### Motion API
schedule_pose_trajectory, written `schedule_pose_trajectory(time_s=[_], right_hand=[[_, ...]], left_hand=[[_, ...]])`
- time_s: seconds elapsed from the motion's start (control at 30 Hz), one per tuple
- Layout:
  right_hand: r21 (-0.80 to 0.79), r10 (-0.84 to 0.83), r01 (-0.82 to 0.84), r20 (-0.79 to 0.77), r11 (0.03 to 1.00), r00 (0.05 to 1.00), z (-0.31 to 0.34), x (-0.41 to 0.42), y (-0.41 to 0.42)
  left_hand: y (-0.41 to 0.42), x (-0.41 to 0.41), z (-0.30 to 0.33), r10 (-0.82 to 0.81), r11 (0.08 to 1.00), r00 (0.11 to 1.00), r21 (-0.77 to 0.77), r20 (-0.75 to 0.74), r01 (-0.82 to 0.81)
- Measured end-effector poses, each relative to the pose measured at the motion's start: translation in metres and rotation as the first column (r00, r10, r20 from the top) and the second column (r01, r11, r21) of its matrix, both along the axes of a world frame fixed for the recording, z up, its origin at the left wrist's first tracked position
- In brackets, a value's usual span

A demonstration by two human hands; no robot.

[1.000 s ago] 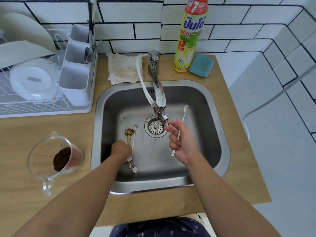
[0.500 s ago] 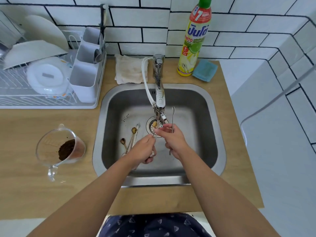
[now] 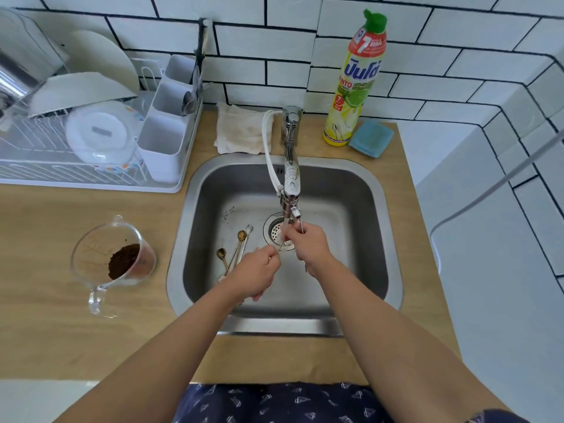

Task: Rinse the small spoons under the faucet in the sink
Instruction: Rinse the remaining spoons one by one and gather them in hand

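Note:
Both hands meet under the faucet (image 3: 291, 175) in the steel sink (image 3: 370, 190). My left hand (image 3: 258, 271) pinches the thin handle of a small spoon (image 3: 279, 248) whose bowl end reaches up toward the spout. My right hand (image 3: 309, 245) is closed around a long silver spoon (image 3: 301, 225); its tip pokes out above the fingers and its handle end shows below the wrist. The right fingertips also touch the left hand's spoon near the spout. Several small gold and silver spoons (image 3: 239, 245) lie on the sink floor left of the drain (image 3: 274, 229).
A glass measuring cup (image 3: 114, 259) holding coffee grounds stands on the wooden counter at left. A dish rack (image 3: 91, 141) with plates and a cutlery holder sits behind it. A cloth (image 3: 239, 129), dish soap bottle (image 3: 355, 83) and blue sponge (image 3: 370, 137) line the back edge.
My left hand lifted a small spoon from the pile on the sink floor and brought it up to the spout. My right hand moved in under the faucet with its long spoon.

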State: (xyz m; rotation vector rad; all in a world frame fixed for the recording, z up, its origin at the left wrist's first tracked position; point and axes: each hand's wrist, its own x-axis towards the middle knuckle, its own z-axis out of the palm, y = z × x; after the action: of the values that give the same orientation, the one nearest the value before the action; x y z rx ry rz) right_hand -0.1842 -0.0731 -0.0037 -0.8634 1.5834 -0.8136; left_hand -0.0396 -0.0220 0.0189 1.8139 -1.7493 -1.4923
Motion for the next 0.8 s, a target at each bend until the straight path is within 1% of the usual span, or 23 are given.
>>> schedule_pose_trajectory(time_s=[0.07,0.13,0.2,0.23,0.3,0.37,0.4,0.5,0.53,0.57,0.63,0.67,0.73,0.8], right_hand=[[-0.016,0.016,-0.016,0.018,1.000,1.000,-0.0031,0.0031,0.0004],[-0.001,0.073,-0.073,0.027,0.997,0.997,-0.0054,0.0052,0.0034],[0.008,0.139,-0.139,0.037,0.990,0.990,-0.0089,0.0069,0.0074],[0.009,0.141,-0.142,0.030,0.990,0.990,-0.0090,0.0082,0.0084],[0.011,0.069,-0.069,0.018,0.998,0.997,-0.0078,0.0079,0.0038],[0.033,-0.007,0.005,0.064,0.999,0.998,-0.0050,0.0070,0.0009],[0.039,0.001,-0.004,0.088,0.999,0.996,-0.0030,0.0071,0.0016],[0.015,0.128,-0.130,0.089,0.991,0.988,-0.0052,0.0089,0.0068],[0.009,0.136,-0.137,0.069,0.991,0.988,-0.0047,0.0098,0.0079],[-0.002,0.110,-0.110,0.052,0.994,0.993,-0.0045,0.0098,0.0061],[0.007,0.007,-0.008,0.078,1.000,0.997,-0.0039,0.0075,0.0003],[0.026,-0.020,0.017,0.102,1.000,0.995,-0.0035,0.0064,-0.0001],[0.040,0.037,-0.042,0.120,0.998,0.992,-0.0048,0.0069,0.0019],[0.017,0.111,-0.113,0.100,0.993,0.989,-0.0074,0.0095,0.0067]], left_hand=[[-0.0005,-0.0021,0.0002,-0.011,0.999,0.998,-0.035,0.065,0.013],[-0.0010,-0.0029,0.0013,-0.020,0.998,0.994,-0.058,0.112,0.026],[-0.0024,-0.0028,0.0013,-0.052,0.994,0.981,-0.086,0.189,0.070],[-0.0030,-0.0026,0.0008,-0.070,0.990,0.969,-0.102,0.236,0.096],[-0.0035,-0.0027,-0.0007,-0.076,0.982,0.949,-0.139,0.307,0.124],[-0.0038,-0.0035,-0.0021,-0.069,0.976,0.936,-0.173,0.346,0.136],[-0.0043,-0.0036,-0.0020,-0.066,0.974,0.930,-0.179,0.361,0.139],[-0.0062,-0.0015,-0.0022,-0.063,0.975,0.919,-0.174,0.389,0.140],[-0.0062,-0.0008,-0.0024,-0.064,0.974,0.916,-0.175,0.395,0.144],[-0.0054,-0.0003,-0.0033,-0.064,0.973,0.915,-0.180,0.398,0.147],[-0.0040,-0.0012,-0.0044,-0.066,0.969,0.915,-0.195,0.398,0.154],[-0.0036,-0.0020,-0.0040,-0.066,0.968,0.914,-0.198,0.400,0.156],[-0.0060,-0.0030,-0.0039,-0.069,0.967,0.906,-0.195,0.417,0.163],[-0.0081,-0.0029,-0.0040,-0.066,0.969,0.901,-0.188,0.429,0.161]])
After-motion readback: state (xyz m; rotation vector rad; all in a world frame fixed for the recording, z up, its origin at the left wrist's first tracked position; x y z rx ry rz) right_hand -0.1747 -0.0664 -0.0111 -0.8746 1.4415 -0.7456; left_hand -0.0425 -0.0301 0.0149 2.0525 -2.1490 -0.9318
